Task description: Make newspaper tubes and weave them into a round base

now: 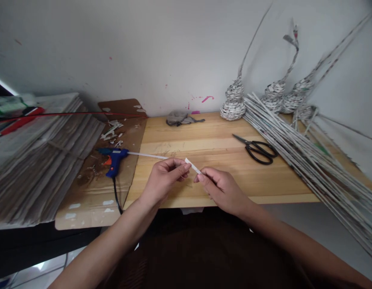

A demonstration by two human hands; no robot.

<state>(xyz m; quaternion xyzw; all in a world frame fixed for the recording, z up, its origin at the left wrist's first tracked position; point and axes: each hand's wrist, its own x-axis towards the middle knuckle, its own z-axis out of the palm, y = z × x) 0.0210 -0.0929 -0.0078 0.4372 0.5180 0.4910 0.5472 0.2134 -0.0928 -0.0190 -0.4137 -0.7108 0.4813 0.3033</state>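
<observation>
Between my two hands, above the front part of the wooden table [180,140], is a small white paper strip [192,165] with dark print. My left hand [166,176] pinches its upper left end between thumb and fingers. The lower right end is gripped by my right hand [220,186], thumb on top. To the left, a blue glue gun [114,160] lies on brown cardboard [89,200], and a long white glue stick [146,155] runs from its rear toward my left hand. Black-handled scissors [258,149] lie to the right of my hands.
Stacked newspapers [53,168] fill the left side. Paper scraps [112,130] lie on the cardboard, and a grey cloth [181,119] is by the wall. Long rolled paper sticks [297,160] cross the right side, before several woven gourd shapes [233,100].
</observation>
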